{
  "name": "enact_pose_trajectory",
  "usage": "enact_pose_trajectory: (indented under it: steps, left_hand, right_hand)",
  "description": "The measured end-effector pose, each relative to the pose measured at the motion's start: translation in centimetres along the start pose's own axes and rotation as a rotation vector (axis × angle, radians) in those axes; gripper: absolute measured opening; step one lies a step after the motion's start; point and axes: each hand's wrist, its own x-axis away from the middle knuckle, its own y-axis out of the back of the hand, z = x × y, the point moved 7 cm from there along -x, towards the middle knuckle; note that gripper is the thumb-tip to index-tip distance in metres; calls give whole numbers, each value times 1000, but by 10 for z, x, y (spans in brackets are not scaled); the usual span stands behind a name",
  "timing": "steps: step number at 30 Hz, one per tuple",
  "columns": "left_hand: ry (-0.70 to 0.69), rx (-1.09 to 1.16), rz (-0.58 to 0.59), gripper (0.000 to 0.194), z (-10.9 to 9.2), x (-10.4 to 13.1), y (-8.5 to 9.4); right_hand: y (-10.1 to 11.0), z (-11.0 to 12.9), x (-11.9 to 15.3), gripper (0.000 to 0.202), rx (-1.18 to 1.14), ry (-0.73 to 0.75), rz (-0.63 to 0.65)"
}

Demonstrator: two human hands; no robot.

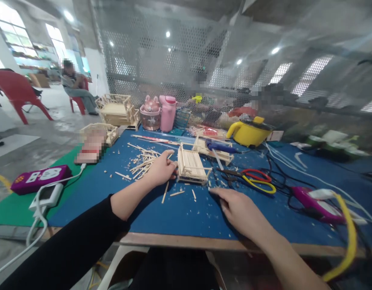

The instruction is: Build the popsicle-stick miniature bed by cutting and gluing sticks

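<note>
Miniature stick-built bed frame (192,166): positioned upright on the blue mat (180,219), between the two hands. Left hand (160,169): at the frame's left side, fingers partly curled; from where I stand, I cannot tell whether it grips a stick. Right hand (242,209): near the front right corner, index finger extended, other fingers bent under; any held item is hidden. Loose sticks (145,163) lie left of the frame; blue glue gun (221,147) behind right; scissors (258,182) to the right.
</note>
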Motion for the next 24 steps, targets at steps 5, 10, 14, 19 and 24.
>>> enact_pose_trajectory:
  steps: [5, 10, 14, 19, 24]
  left_hand:
    - [-72, -61, -53, 43, -6, -2, 14]
    - [-222, -219, -256, 30, -24, -9, 63]
    - [-279, -370, -520, 26, -38, -6, 114]
    - [-265, -519, -447, 33, -38, -7, 115]
    - [-312, -574, 18, 23, -36, 2, 57]
  right_hand:
    - [44, -38, -36, 17, -169, -117, 101]
    - [82, -93, -79, 37, -184, -406, -511]
    - [53, -115, -80, 37, -211, -466, -571]
    - [37, -144, -52, 37, -305, -600, -599]
    - [47, -155, -29, 38, -287, -673, -718]
